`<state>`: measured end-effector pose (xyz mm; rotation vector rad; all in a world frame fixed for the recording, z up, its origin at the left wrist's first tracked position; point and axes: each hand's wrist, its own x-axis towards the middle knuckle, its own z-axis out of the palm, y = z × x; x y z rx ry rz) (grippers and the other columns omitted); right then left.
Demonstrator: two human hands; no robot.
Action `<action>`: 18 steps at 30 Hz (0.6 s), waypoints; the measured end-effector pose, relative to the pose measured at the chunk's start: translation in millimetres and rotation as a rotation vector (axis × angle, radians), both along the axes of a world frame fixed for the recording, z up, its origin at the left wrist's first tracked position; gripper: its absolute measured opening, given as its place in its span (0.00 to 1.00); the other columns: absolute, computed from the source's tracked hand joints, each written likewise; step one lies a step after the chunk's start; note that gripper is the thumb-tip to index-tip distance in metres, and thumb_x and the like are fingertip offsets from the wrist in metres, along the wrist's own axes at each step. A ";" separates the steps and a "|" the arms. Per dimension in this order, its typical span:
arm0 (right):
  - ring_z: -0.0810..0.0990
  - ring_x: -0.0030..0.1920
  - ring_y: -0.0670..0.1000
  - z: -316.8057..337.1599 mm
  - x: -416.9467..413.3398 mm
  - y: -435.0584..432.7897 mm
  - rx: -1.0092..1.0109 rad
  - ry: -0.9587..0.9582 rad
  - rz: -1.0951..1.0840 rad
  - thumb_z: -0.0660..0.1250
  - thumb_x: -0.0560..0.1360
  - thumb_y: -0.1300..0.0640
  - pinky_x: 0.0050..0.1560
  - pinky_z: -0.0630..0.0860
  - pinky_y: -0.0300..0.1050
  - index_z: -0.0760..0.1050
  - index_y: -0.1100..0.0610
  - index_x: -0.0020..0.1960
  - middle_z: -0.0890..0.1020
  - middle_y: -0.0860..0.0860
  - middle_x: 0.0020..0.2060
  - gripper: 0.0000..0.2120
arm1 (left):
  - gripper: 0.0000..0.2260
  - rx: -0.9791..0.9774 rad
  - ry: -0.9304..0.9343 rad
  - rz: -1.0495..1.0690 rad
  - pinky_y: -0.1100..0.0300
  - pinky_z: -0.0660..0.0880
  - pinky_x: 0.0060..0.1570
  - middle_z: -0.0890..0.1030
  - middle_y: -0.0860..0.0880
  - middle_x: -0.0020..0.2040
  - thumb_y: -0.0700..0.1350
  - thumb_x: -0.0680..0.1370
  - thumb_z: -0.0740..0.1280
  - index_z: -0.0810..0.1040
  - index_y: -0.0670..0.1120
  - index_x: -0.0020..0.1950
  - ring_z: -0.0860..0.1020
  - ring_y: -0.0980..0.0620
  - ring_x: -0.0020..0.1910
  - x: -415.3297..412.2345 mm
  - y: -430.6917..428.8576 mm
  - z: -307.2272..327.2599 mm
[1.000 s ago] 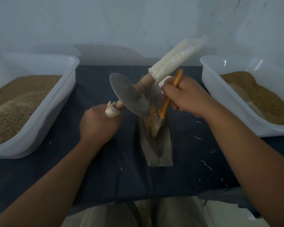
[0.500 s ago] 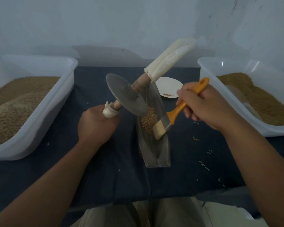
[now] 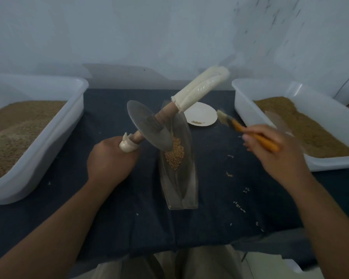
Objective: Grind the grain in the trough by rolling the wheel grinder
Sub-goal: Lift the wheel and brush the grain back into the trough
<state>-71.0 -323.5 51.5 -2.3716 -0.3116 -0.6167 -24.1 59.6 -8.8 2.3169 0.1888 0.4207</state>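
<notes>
Change: the brush (image 3: 240,125), whose bristles half a second before lay against the grain (image 3: 174,156) in the trough (image 3: 181,178), had been lifted out and carried to the right; the wheel grinder (image 3: 149,127) kept the same tilt.
Left hand (image 3: 111,160): clenched round the near, cloth-wrapped handle end of the wheel grinder.
Right hand (image 3: 276,154): grasped the orange brush handle, blurred, with the bristles pointing up and left, near the small white dish (image 3: 201,115).
Wheel grinder: tilted, its far handle raised, with the lower rim of the disc at the grain heap; contact could not be told.
Grain: heaped in the middle of the trough.
Trough: lengthwise on the dark worktop (image 3: 129,198), between the hands.
Surroundings: left tub (image 3: 48,137) and right tub (image 3: 242,103), each holding grain; loose kernels lay on the worktop.
</notes>
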 end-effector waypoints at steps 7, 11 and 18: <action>0.53 0.80 0.37 -31.1 -6.9 -6.9 -0.703 0.471 0.008 0.52 0.70 0.15 0.75 0.62 0.44 0.56 0.38 0.84 0.55 0.31 0.77 0.48 | 0.02 0.105 0.001 -0.006 0.59 0.69 0.31 0.78 0.56 0.29 0.62 0.73 0.66 0.77 0.67 0.42 0.77 0.56 0.31 0.0 -1.9 -1.5; 0.44 0.84 0.42 -18.2 -14.8 4.5 -0.689 0.360 0.052 0.51 0.72 0.16 0.82 0.54 0.49 0.50 0.42 0.86 0.45 0.39 0.85 0.51 | 0.14 0.209 0.012 0.009 0.59 0.69 0.32 0.78 0.57 0.31 0.63 0.74 0.64 0.78 0.56 0.36 0.77 0.55 0.32 3.9 -5.5 -1.8; 0.58 0.83 0.53 37.1 24.2 59.6 -0.625 -0.101 0.045 0.71 0.75 0.32 0.82 0.51 0.46 0.52 0.51 0.86 0.65 0.51 0.81 0.50 | 0.20 0.556 -0.090 -0.051 0.62 0.64 0.29 0.75 0.56 0.30 0.66 0.77 0.59 0.74 0.54 0.34 0.72 0.55 0.28 19.4 -12.9 10.5</action>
